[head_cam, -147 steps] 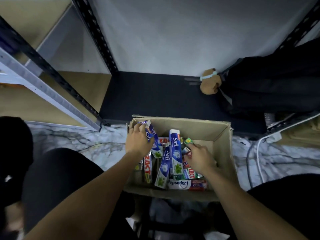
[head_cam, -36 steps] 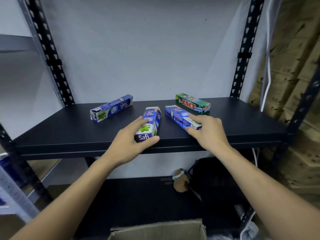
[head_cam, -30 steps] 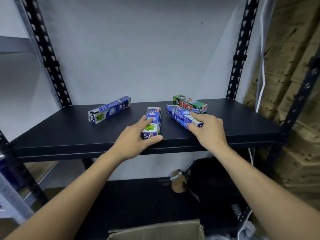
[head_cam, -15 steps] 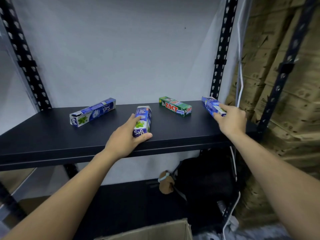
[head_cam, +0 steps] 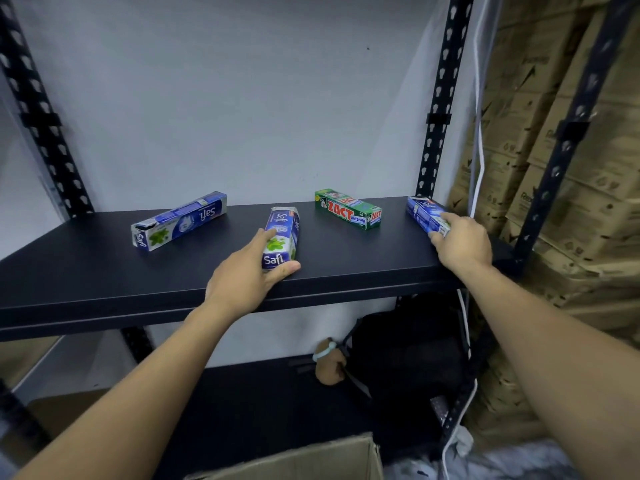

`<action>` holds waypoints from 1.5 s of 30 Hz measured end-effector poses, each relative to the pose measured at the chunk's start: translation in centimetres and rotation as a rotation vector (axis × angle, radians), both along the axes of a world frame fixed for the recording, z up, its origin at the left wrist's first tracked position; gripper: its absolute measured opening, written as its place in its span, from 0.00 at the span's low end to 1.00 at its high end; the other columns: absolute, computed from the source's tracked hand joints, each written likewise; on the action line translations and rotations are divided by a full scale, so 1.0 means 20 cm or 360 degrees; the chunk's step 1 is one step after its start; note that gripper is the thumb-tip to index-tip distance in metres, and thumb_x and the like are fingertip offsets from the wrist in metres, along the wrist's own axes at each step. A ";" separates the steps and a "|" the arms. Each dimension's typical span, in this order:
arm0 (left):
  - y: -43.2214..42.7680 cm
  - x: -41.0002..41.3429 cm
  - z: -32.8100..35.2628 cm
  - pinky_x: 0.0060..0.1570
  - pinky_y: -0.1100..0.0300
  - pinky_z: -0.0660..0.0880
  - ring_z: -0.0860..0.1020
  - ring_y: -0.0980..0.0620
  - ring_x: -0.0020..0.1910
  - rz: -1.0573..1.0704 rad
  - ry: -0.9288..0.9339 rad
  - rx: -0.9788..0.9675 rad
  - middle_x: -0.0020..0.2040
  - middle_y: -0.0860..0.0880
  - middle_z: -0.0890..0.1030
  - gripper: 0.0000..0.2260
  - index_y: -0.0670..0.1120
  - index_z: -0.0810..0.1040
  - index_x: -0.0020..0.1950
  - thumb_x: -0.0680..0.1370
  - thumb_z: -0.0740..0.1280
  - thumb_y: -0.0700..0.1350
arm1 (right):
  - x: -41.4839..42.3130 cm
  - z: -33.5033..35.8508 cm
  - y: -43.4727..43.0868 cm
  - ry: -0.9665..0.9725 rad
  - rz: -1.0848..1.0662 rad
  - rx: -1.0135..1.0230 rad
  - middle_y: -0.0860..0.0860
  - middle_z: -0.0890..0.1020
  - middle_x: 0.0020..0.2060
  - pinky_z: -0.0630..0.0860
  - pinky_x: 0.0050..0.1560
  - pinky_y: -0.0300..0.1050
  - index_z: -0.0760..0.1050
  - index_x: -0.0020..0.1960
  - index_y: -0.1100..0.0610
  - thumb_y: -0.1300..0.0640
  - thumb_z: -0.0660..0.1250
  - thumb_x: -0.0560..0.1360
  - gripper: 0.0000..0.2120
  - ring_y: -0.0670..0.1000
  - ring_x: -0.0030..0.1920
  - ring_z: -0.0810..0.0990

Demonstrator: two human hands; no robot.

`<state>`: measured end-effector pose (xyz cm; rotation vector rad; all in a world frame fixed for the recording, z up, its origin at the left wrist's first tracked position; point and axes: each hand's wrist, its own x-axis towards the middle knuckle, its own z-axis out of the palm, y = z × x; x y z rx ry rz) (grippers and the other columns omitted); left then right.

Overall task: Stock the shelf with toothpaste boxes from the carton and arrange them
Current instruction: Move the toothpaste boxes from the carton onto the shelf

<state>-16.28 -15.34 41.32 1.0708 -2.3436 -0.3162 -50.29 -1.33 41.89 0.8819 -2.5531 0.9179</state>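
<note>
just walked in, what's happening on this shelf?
A person is stocking toothpaste boxes on the black shelf. The left hand grips the middle Safi box near the front edge; the right hand holds a blue box at the shelf's right end. A green ZACT box and a second Safi box lie untouched. The carton sits below.
</note>
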 end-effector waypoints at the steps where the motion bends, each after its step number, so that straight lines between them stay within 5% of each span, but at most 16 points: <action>1: 0.00 -0.01 0.00 0.56 0.47 0.74 0.74 0.45 0.66 0.0018 -0.0008 0.0000 0.77 0.54 0.66 0.38 0.58 0.58 0.78 0.71 0.59 0.73 | 0.00 -0.01 0.01 0.0034 0.0001 0.0011 0.59 0.75 0.63 0.75 0.59 0.57 0.72 0.70 0.53 0.48 0.68 0.76 0.24 0.64 0.62 0.72; 8: 0.03 0.00 0.00 0.64 0.46 0.71 0.66 0.49 0.74 0.0030 0.0114 -0.0010 0.81 0.57 0.55 0.39 0.56 0.55 0.80 0.73 0.63 0.70 | 0.21 -0.04 0.09 0.0223 0.0020 -0.0148 0.55 0.68 0.72 0.63 0.68 0.60 0.72 0.69 0.52 0.44 0.66 0.75 0.25 0.63 0.67 0.66; 13: 0.16 0.04 -0.10 0.67 0.50 0.69 0.68 0.49 0.71 -0.0004 0.0451 -0.0378 0.79 0.53 0.62 0.35 0.49 0.64 0.77 0.75 0.67 0.64 | 0.53 -0.14 0.15 0.0295 0.0161 -0.0409 0.53 0.68 0.72 0.53 0.73 0.61 0.73 0.67 0.49 0.46 0.67 0.74 0.22 0.58 0.72 0.63; 21: 0.40 0.21 -0.42 0.59 0.53 0.69 0.71 0.47 0.64 -0.0054 0.0300 -0.0878 0.70 0.51 0.73 0.24 0.48 0.75 0.68 0.77 0.69 0.59 | 1.00 -0.44 0.15 0.0393 0.0606 -0.0305 0.49 0.67 0.72 0.58 0.68 0.56 0.76 0.64 0.47 0.48 0.67 0.75 0.18 0.56 0.69 0.65; 26: 0.44 0.34 -0.75 0.57 0.51 0.70 0.72 0.49 0.63 -0.0072 -0.0056 -0.0532 0.68 0.52 0.74 0.23 0.50 0.73 0.68 0.78 0.65 0.61 | 1.19 -0.79 0.16 0.0304 0.0760 -0.0107 0.50 0.70 0.70 0.62 0.66 0.57 0.76 0.63 0.49 0.48 0.66 0.75 0.17 0.56 0.68 0.66; 33: 0.49 0.52 -1.38 0.63 0.47 0.70 0.72 0.46 0.64 -0.0006 -0.0566 0.0303 0.67 0.50 0.74 0.26 0.51 0.70 0.70 0.76 0.67 0.60 | 1.30 -1.44 0.21 -0.0030 0.1033 0.0769 0.48 0.71 0.68 0.65 0.64 0.54 0.71 0.70 0.46 0.47 0.64 0.76 0.22 0.55 0.66 0.67; 41: 0.61 0.63 -2.08 0.60 0.49 0.75 0.76 0.42 0.63 0.0177 -0.0608 0.1164 0.67 0.44 0.75 0.28 0.46 0.70 0.72 0.77 0.67 0.61 | 1.25 -2.08 0.30 -0.0413 0.1204 0.1366 0.51 0.77 0.63 0.71 0.63 0.53 0.72 0.69 0.46 0.48 0.66 0.76 0.22 0.57 0.61 0.73; 45: 0.71 0.67 -2.35 0.52 0.53 0.77 0.79 0.46 0.54 0.0294 -0.0599 0.1432 0.61 0.46 0.78 0.23 0.48 0.70 0.69 0.78 0.68 0.56 | 1.18 -2.28 0.37 -0.0589 0.1168 0.1509 0.53 0.80 0.59 0.77 0.52 0.46 0.77 0.64 0.48 0.48 0.68 0.75 0.18 0.55 0.55 0.78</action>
